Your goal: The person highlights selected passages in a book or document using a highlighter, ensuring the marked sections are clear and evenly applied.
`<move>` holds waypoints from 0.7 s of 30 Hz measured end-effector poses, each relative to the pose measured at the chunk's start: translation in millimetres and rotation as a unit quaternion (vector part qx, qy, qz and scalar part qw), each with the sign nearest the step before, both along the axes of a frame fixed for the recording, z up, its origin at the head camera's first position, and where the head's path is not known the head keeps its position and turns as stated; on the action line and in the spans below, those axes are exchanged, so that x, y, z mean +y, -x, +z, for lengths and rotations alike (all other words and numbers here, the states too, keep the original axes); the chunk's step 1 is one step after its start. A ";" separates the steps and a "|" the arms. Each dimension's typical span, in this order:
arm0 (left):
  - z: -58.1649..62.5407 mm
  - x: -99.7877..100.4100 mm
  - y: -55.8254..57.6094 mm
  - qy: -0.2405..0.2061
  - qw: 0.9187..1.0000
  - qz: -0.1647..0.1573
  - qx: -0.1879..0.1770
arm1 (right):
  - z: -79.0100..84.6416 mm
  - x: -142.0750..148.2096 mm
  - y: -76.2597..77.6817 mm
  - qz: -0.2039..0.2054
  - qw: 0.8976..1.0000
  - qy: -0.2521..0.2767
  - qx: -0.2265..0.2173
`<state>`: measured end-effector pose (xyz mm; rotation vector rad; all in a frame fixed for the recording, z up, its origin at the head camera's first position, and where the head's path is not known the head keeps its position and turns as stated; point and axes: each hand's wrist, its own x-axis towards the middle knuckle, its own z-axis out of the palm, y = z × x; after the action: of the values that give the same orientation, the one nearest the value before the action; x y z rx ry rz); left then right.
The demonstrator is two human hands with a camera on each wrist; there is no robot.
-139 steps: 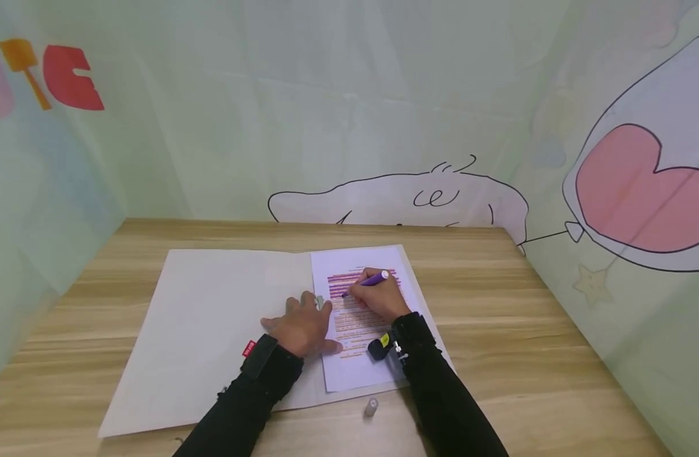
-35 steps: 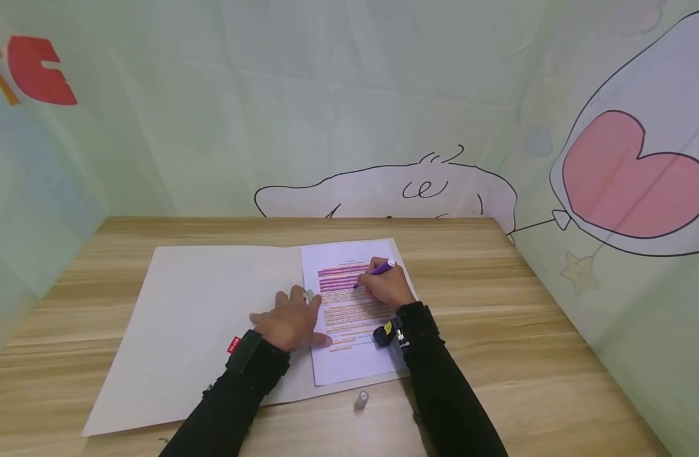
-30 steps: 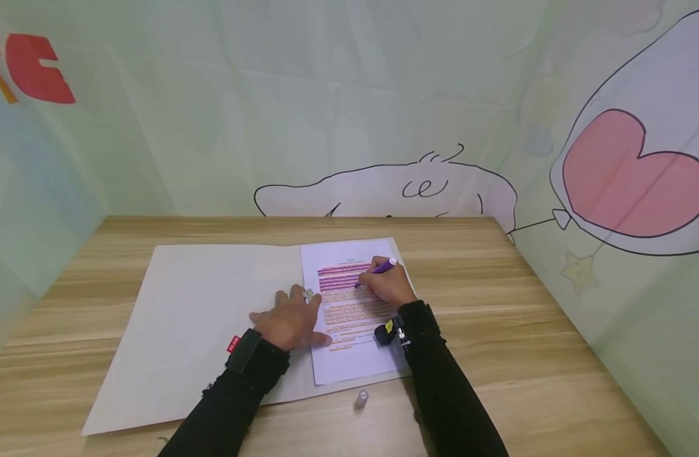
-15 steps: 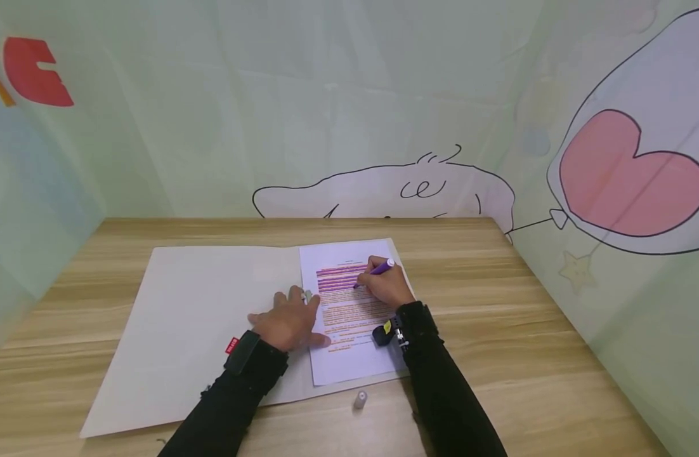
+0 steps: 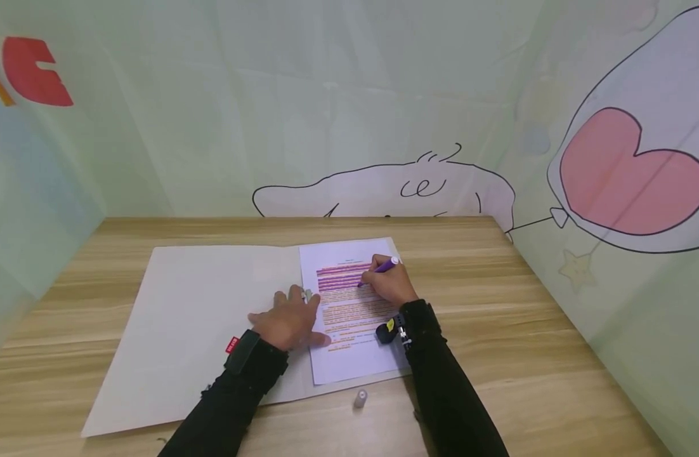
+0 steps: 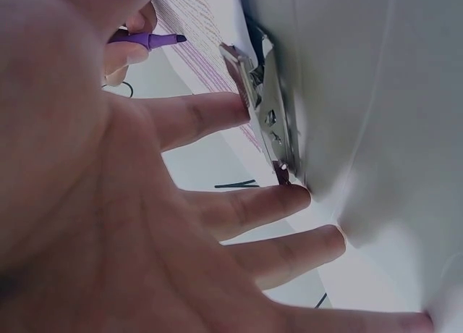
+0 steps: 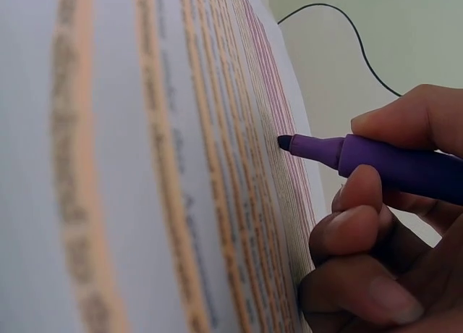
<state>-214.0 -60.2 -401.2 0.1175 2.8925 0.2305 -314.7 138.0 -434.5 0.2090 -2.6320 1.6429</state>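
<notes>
My right hand point(image 5: 391, 284) pinches a purple highlighter point(image 5: 386, 265) between thumb and fingers, its dark chisel tip right at the text on a printed sheet point(image 5: 355, 368). Purple bands point(image 5: 338, 279) cover the upper lines; orange ones mark the lines lower down. In the right wrist view the highlighter point(image 7: 391, 163) slants in from the right. My left hand point(image 5: 287, 324) rests with fingers spread across the inner fold of an open white folder point(image 5: 195, 317), its thumb on the sheet's edge. The left wrist view shows a metal clip point(image 6: 268, 108) beside the fingertips of this hand point(image 6: 166, 181).
A small grey pen cap point(image 5: 360, 398) stands on the wooden table point(image 5: 498, 393) in front of the folder. A red tag point(image 5: 232, 344) shows beside the left wrist. Printed fabric walls point(image 5: 326, 114) rise behind the table and at both sides.
Over the last seconds the head view has shifted slightly, and the purple bands look more complete. Within the last half second the right hand and highlighter have slid a little rightward. The left hand stays put.
</notes>
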 end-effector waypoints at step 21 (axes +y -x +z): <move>-0.4 -0.4 -0.7 -0.004 1.000 -0.002 0.005 | -1.2 3.9 2.2 -0.008 1.000 -0.006 0.014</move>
<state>-213.3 -60.6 -401.5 0.1249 2.9013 0.2424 -316.9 141.9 -435.7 0.2082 -2.6176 1.6074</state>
